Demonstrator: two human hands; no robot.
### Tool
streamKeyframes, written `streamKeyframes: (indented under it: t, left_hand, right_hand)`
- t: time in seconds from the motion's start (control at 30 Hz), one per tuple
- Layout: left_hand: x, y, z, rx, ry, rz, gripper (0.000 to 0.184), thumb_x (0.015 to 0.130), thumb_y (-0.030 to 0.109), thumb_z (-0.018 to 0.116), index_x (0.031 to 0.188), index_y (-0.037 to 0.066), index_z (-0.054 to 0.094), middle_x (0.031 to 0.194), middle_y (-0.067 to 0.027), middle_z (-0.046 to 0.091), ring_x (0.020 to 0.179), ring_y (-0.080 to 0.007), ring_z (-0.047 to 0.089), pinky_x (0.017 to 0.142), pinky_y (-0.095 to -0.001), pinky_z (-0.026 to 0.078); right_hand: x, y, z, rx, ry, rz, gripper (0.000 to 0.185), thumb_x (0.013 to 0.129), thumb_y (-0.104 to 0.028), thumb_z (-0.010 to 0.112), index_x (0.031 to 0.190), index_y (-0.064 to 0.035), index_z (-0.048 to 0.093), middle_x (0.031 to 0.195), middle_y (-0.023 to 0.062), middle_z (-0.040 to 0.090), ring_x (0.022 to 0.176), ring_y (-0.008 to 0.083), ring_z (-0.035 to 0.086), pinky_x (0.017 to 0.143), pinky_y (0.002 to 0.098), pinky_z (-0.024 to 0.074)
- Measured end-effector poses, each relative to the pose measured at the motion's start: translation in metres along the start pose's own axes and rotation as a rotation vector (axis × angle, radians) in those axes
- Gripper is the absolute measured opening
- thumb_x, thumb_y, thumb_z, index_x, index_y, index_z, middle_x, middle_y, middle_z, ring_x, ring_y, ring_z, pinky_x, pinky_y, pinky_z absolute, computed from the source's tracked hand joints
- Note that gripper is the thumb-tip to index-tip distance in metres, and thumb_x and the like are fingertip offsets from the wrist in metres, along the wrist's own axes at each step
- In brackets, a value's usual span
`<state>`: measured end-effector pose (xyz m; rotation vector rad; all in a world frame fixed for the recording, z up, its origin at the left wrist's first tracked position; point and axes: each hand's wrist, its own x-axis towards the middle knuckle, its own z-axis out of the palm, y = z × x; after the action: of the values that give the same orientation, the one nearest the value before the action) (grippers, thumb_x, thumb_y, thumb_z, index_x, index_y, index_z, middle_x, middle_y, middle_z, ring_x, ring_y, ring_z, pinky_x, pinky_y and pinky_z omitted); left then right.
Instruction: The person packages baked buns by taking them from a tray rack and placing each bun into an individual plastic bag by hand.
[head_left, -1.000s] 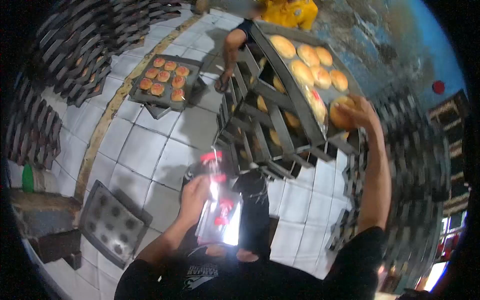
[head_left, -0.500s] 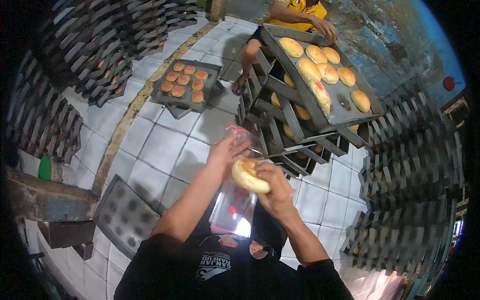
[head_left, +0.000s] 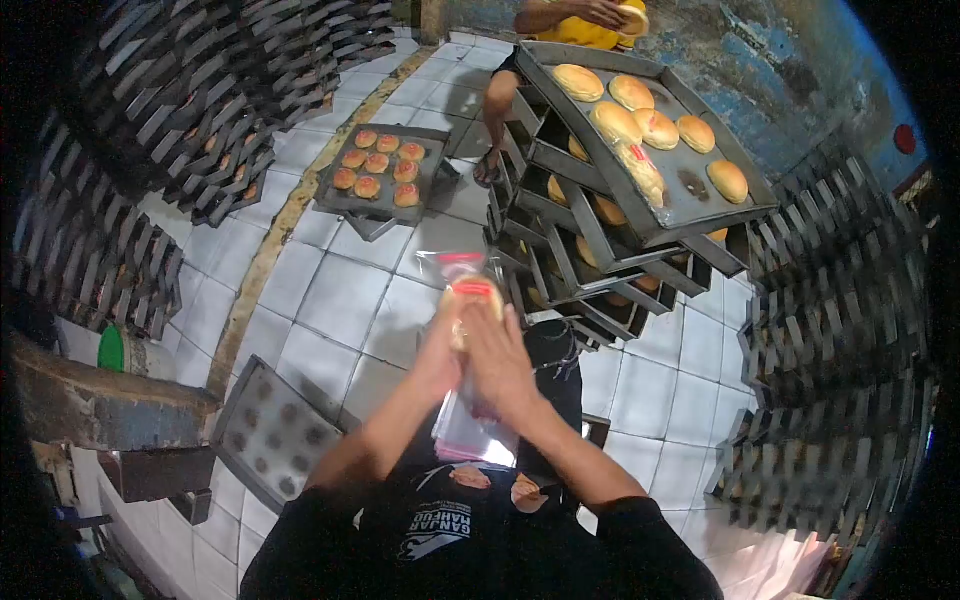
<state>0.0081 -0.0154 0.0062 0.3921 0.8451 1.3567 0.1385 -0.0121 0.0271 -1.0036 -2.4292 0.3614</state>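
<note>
Both of my hands meet around a round bun (head_left: 487,298) that is inside a clear plastic bag (head_left: 455,262) with red print. My left hand (head_left: 437,358) is wrapped round its left side, somewhat blurred. On top and to the right lies my right hand (head_left: 497,362), its fingers pressed over the bun. Below my hands, a stack of clear bags (head_left: 480,442) rests at my lap. Ahead to the right, a tray (head_left: 700,208) on top of a stack of trays holds several golden buns (head_left: 727,181) and one bagged bun (head_left: 642,172).
A tray of small glazed buns (head_left: 376,162) stands on the tiled floor (head_left: 325,300). An empty tray (head_left: 270,430) lies at lower left. Stacked trays (head_left: 825,440) line both sides. Another person's hand (head_left: 605,12) holds a bun beyond the top tray.
The bun in my right hand has moved up and left into the bag, and both my hands have come together around it. The other person's hand has lifted a bun off the tray.
</note>
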Motion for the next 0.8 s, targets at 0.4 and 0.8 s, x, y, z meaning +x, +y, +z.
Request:
streamKeyframes:
  t: [0.4,0.8]
  left_hand:
    - [0.04,0.0,0.019,-0.288,0.109,0.054,0.068,0.103,0.063,0.037,0.139,0.008,0.053,0.131,-0.0141,0.064,0.114,-0.0298,0.066,0.092,-0.046,0.055]
    - [0.069,0.006,-0.053,-0.165,-0.165,0.3,0.065,0.106,0.061,0.029,0.137,0.01,0.054,0.131,-0.0154,0.062,0.121,-0.034,0.061,0.102,-0.0561,0.051]
  right_hand:
    - [0.035,0.01,-0.058,0.242,-0.149,0.048,0.036,0.088,-0.007,0.065,0.124,-0.0029,0.061,0.12,0.0194,0.066,0.12,0.0377,0.06,0.105,0.051,0.0439]
    - [-0.002,-0.025,-0.058,1.019,-0.288,0.374,0.014,0.092,-0.007,0.073,0.089,-0.0056,0.059,0.092,0.0031,0.065,0.079,0.0098,0.059,0.069,0.0271,0.0504]
